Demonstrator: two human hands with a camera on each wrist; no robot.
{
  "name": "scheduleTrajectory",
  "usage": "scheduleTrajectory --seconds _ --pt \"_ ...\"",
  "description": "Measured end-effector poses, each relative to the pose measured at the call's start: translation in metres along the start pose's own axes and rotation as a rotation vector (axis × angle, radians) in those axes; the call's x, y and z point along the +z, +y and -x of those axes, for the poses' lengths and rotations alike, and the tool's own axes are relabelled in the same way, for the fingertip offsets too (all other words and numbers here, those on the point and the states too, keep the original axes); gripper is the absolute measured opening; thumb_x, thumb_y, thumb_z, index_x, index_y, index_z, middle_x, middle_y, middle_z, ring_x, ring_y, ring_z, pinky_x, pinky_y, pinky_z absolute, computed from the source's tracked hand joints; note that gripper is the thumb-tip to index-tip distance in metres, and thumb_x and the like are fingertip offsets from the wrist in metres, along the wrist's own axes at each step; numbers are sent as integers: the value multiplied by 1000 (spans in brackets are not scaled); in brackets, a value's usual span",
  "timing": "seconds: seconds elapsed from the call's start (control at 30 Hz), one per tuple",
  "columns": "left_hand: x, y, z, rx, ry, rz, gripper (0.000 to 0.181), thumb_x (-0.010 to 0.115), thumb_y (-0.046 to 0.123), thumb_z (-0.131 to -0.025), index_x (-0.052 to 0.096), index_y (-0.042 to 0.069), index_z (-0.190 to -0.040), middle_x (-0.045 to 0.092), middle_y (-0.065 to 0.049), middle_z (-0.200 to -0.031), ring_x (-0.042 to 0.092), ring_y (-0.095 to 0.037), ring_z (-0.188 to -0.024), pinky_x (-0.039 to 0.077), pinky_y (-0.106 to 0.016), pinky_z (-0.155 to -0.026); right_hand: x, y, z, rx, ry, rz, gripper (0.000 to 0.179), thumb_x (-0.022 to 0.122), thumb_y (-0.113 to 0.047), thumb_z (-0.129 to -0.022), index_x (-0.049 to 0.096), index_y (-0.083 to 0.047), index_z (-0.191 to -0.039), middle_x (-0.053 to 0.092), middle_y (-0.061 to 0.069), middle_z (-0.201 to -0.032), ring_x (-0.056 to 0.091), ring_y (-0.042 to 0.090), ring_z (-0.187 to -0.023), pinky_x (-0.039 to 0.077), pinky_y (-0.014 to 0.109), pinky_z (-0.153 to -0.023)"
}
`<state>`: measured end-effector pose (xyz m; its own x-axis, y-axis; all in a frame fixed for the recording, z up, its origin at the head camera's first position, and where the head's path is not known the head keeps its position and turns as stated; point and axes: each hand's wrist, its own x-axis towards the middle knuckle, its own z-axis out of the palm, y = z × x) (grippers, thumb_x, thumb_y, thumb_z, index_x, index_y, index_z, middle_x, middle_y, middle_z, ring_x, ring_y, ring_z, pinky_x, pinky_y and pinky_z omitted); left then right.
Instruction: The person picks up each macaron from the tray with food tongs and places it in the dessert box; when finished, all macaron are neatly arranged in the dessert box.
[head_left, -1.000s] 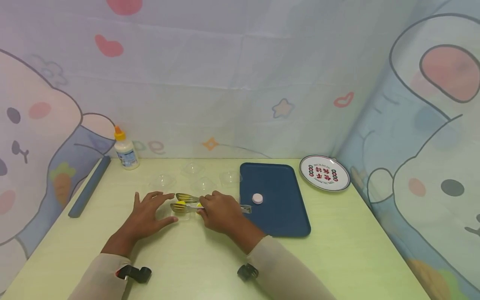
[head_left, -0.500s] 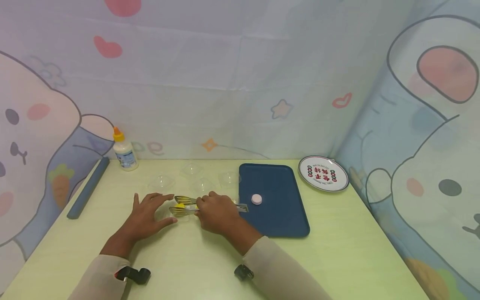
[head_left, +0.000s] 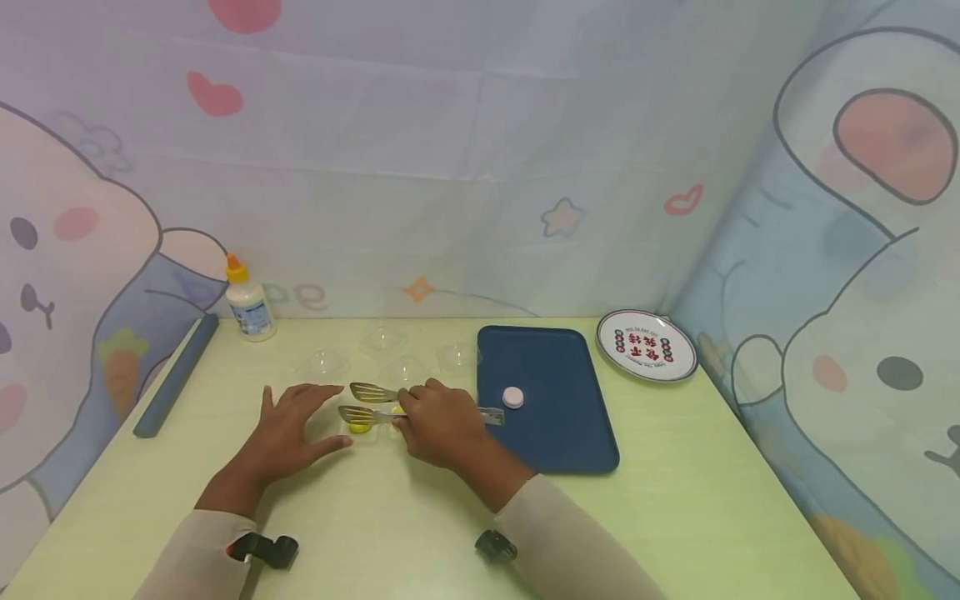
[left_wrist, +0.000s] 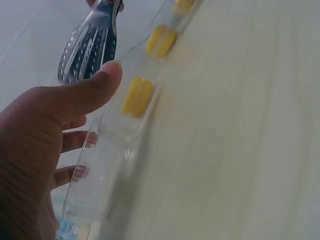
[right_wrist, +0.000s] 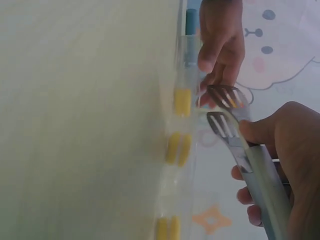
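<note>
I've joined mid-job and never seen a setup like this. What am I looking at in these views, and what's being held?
There's no machine here, just a person working bare-handed. The wide picture comes from a camera worn on the head, looking forward and down; the other two come from cameras on the left and right wrists.

The right hand grips metal tongs, their tips apart. The left hand is spread by a clear box of yellow cookies; whether it touches the box is hard to tell.

Also on the table: clear domes, a blue tray bearing a pink cookie, a plate and a bottle.
</note>
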<state>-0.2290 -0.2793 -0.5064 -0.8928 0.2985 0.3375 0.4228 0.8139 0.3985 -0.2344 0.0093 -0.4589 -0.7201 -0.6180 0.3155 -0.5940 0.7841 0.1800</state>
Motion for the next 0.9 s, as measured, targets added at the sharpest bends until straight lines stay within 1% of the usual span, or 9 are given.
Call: scheduleTrajectory --seconds 0.13,0.27,0.3,0.37,0.5,0.57,0.77,0.9 --pt "-4 -8 5 -19 4 10 81 91 46 -86 59 13 -152 63 -18 -153 48 -48 -146 10 -96 -115 2 12 10 19 51 -62 37 66 -43 -108 76 -19 -135 81 -8 -122 71 11 -93 57 26 -64" --pt "-6 -21 13 -29 13 70 83 93 42 -85 57 13 -154 58 -20 -157 45 -50 -148 12 -95 -115 7 23 17 41 82 -79 37 67 -42 -108 76 -18 -134 82 -6 -119 71 12 -88 55 26 -60" --pt "-6 -25 15 -29 13 89 83 94 40 -85 57 12 -153 57 -21 -157 45 -51 -147 14 -94 -115 8 26 19 48 85 -76 37 67 -42 -108 76 -18 -134 82 -6 -118 71 12 -89 56 27 -60" --pt "-6 -31 19 -27 12 123 85 95 36 -83 56 9 -153 57 -23 -156 47 -53 -146 22 -89 -116 10 31 21 60 90 -78 37 67 -43 -108 76 -18 -134 82 -6 -119 72 14 -90 58 29 -62" --pt "-6 -42 25 -34 -2 163 86 96 32 -83 55 6 -154 58 -26 -155 51 -54 -144 38 -77 -114 14 39 25 79 97 -96 38 67 -42 -108 76 -17 -136 82 -5 -125 76 16 -98 63 32 -71" --pt "-6 -45 27 -51 -12 176 86 96 33 -85 54 7 -156 58 -25 -156 51 -55 -145 42 -75 -112 14 42 28 88 100 -108 38 68 -41 -107 75 -17 -136 82 -4 -126 76 17 -101 64 33 -74" --pt "-9 -48 28 -88 -39 198 85 92 35 -89 51 9 -159 56 -26 -158 48 -56 -147 40 -77 -114 11 51 39 113 146 -125 38 71 -42 -106 76 -17 -134 83 -4 -123 77 18 -103 64 36 -71" --pt "-8 -48 28 -114 -50 208 86 91 36 -91 49 9 -161 54 -27 -160 46 -57 -149 38 -78 -115 14 61 47 146 163 -123 41 73 -43 -104 76 -16 -135 83 -3 -122 77 19 -103 65 39 -73"
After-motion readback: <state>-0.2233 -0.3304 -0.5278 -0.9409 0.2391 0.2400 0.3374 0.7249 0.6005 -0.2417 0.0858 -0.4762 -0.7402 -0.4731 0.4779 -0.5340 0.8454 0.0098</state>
